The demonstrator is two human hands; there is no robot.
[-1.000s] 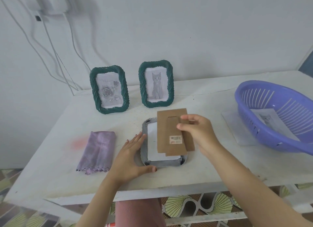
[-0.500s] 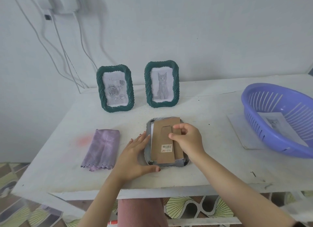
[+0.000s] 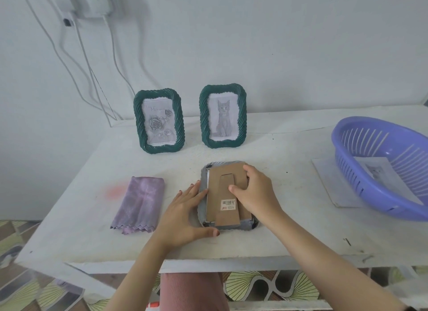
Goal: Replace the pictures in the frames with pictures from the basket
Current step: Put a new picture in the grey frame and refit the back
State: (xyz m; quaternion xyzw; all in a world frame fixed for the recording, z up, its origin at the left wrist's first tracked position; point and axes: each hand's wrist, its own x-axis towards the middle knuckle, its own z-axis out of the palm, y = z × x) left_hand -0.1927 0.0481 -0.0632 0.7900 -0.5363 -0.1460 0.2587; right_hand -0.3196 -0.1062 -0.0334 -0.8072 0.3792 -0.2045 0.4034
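We are pressing the cardboard backing (image 3: 225,194) down into the face-down frame (image 3: 228,196) at the front middle of the bench (image 3: 289,236), our right hand (image 3: 256,192) lying flat across the board's right side, fingers and thumb spread on it rather than pinching. Our left hand (image 3: 185,214) is resting open against the frame's left edge, thumb along its near corner, likely bracing it so it is not sliding as the board seats. The backing is stiff brown card with a cut-out stand flap and a barcode sticker (image 3: 228,204); the frame's underside is looking dull grey with rounded corners. Two ribbed green frames (image 3: 158,123) are standing upright behind, showing roses and a cat. The slotted lilac plastic basket (image 3: 379,162) at the right is holding one more picture (image 3: 376,170). A soft purple cloth (image 3: 139,204) is lying folded at the left.
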